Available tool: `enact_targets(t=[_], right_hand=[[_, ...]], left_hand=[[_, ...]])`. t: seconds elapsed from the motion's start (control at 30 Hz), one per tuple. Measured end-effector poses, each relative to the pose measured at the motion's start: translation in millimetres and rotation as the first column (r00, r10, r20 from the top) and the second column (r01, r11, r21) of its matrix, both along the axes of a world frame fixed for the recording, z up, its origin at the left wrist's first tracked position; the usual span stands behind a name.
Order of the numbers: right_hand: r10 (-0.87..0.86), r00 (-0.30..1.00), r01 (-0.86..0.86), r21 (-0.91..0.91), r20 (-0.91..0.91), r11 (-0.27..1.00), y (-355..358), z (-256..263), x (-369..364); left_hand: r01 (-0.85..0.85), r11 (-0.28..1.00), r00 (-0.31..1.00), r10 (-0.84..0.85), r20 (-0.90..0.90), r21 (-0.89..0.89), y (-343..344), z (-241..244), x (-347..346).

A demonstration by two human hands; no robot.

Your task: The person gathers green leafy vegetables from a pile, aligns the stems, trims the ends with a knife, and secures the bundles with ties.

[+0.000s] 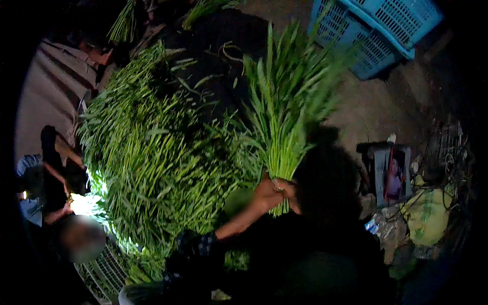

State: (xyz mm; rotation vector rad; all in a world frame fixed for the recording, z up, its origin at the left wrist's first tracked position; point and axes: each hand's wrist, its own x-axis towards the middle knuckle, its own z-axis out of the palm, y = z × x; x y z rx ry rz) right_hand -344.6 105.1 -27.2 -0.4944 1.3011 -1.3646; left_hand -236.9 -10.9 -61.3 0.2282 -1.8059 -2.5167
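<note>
My left hand [267, 194] is closed around the lower stems of a bunch of long-leaved green vegetables [280, 152]. The leaves fan out away from me, some of them blurred, and the cut stem ends show just below the grip. Skin also shows along the right side of the stems, but I cannot tell whether it belongs to my left or right hand. Deep shadow hides whatever lies to the right of it. Close by on the left spreads a large heap of the same loose greens [152, 164].
Across the heap at far left, a person [32, 194] with a lamp holds a brightly lit bunch [85, 206]. A slatted crate [103, 270] sits below. Blue plastic crates [366, 42] stand at upper right. A yellowish sack [427, 217] lies at right. More bunches [126, 23] show at top left.
</note>
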Motion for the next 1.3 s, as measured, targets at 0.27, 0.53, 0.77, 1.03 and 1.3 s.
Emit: enact_targets(t=[0.27, 0.53, 0.77, 1.03, 1.3], right_hand=[[0.012, 0.989, 0.009, -0.141, 0.146, 0.99, 28, -4, 26], [0.096, 0.98, -0.021, -0.388, 0.176, 0.922, 52, -6, 12], [0.055, 0.956, 0.063, -0.385, 0.29, 0.921, 61, -25, 7], [-0.281, 0.725, 0.079, 0.329, 0.628, 0.941, 38, 33, -12], [-0.147, 0.882, 0.24, -0.159, 0.449, 0.958, 61, 10, -9]], left_hand=[[0.078, 0.995, 0.824, -0.033, 0.565, -0.056, 11, 75, 14], [0.527, 0.818, 0.501, -0.082, 0.862, -0.229, 12, 35, -2], [0.5, 0.847, 0.519, -0.125, 0.846, -0.181, 8, 75, -21], [0.688, 0.34, 0.687, -0.018, 0.727, -0.641, -19, 92, -15], [-0.039, -0.497, 0.886, -0.418, 0.201, -0.867, -13, 85, -77]])
